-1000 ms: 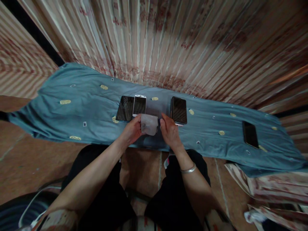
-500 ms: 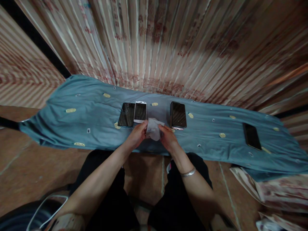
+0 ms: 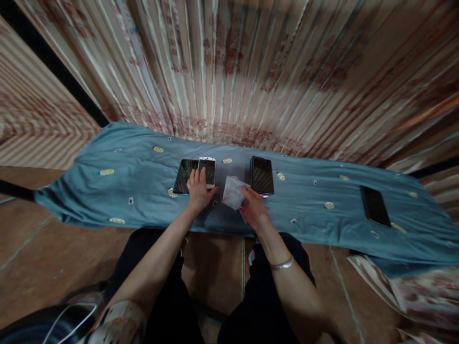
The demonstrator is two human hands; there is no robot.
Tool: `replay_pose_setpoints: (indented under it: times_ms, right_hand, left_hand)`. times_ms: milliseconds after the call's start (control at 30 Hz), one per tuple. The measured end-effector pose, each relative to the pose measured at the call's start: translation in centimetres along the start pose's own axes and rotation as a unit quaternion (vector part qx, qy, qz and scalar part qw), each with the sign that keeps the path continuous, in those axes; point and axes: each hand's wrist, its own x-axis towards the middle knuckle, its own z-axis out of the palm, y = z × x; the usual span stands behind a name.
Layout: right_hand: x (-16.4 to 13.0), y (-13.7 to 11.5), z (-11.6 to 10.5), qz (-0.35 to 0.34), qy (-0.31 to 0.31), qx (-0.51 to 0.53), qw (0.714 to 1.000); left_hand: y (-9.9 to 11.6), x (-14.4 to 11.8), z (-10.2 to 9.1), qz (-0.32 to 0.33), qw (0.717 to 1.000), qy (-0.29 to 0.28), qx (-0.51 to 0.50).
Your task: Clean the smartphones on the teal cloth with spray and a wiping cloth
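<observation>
My left hand (image 3: 199,189) lies over the lower part of a white-framed smartphone (image 3: 211,168), fingers stretched across its left side. That phone rests partly on a larger black tablet or phone (image 3: 181,177). Between the thumb and fingers of my right hand (image 3: 254,206) is a thin white wipe (image 3: 234,192), spread out and hanging to the left. Just beyond the right hand stands a stack of dark phones (image 3: 262,176). Whether the left fingertips press on the white phone or hover over it, I cannot tell.
A blue cloth with yellow prints (image 3: 143,186) covers the long, narrow table. Toward its right end lies another black phone (image 3: 375,206). A pleated, patterned curtain (image 3: 229,71) hangs right behind the table. A white cable (image 3: 71,320) is at lower left.
My left hand has let go of the wipe and moved left onto the white phone. The right hand keeps the wipe, which now hangs more open. The view has tilted slightly.
</observation>
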Motion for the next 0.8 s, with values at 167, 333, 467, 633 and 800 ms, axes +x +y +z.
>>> replay_pose_setpoints:
  times_ms: [167,333,467,633,800]
  right_hand:
    - [-0.3,-0.7,0.2,0.034,0.008,0.002,0.999]
    - [-0.7,-0.9,0.3,0.038,0.002,-0.007,0.999]
    - [-0.7,-0.7,0.3,0.037,0.021,-0.006,0.999]
    - [-0.5,-0.6,0.2,0.035,0.001,-0.015,0.999]
    - [-0.5,-0.6,0.4,0.038,-0.004,-0.013,0.999]
  left_hand:
    - [1.0,-0.2,-0.2,0.007,0.996,-0.027,0.08]
    - [1.3,0.1,-0.1,0.014,0.995,-0.021,0.093]
    - [1.1,0.4,0.3,0.024,0.997,-0.005,0.076]
    - [0.9,0.4,0.6,0.043,0.998,0.003,0.048]
    - [1.0,-1.2,1.6,0.095,0.995,-0.011,0.01]
